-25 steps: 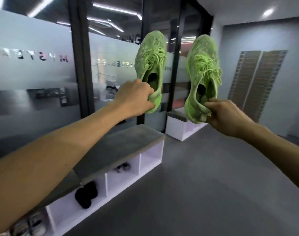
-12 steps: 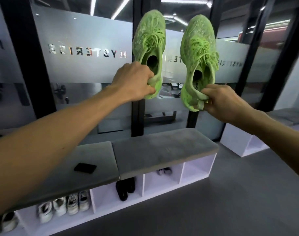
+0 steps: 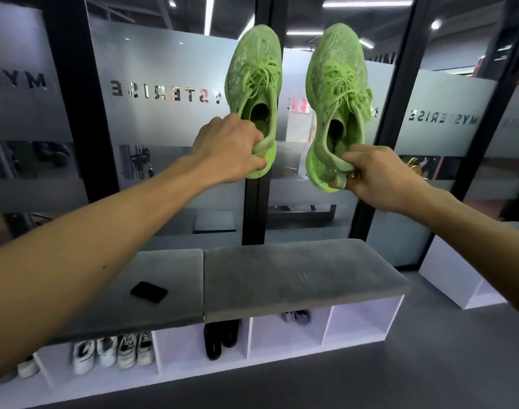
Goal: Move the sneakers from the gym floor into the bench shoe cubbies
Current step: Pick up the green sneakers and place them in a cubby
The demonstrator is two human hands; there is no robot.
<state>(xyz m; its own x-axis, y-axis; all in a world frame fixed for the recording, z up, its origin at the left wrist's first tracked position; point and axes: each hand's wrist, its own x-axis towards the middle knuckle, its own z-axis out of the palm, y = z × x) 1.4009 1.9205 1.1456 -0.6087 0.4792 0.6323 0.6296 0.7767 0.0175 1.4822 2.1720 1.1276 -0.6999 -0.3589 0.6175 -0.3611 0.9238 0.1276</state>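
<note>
item: pair of green sneakers, both off the floor. left hand (image 3: 233, 150) grips the heel of the left sneaker (image 3: 256, 84); right hand (image 3: 373, 175) pinches the heel of the right sneaker (image 3: 338, 93). held high above the bench (image 3: 296, 276). remaining: stow in the empty right-end cubby (image 3: 358, 323), by judgement.

Before you, a black phone (image 3: 149, 291) lies flat on the left grey seat cushion (image 3: 152, 302), near its right edge. Under the cushions, white sneakers (image 3: 113, 351) stand in a row, with a black pair (image 3: 219, 338) in the next opening to the right and a grey pair (image 3: 296, 315) further right. Behind, frosted glass panels (image 3: 163, 84) in black frames carry mirrored lettering.
</note>
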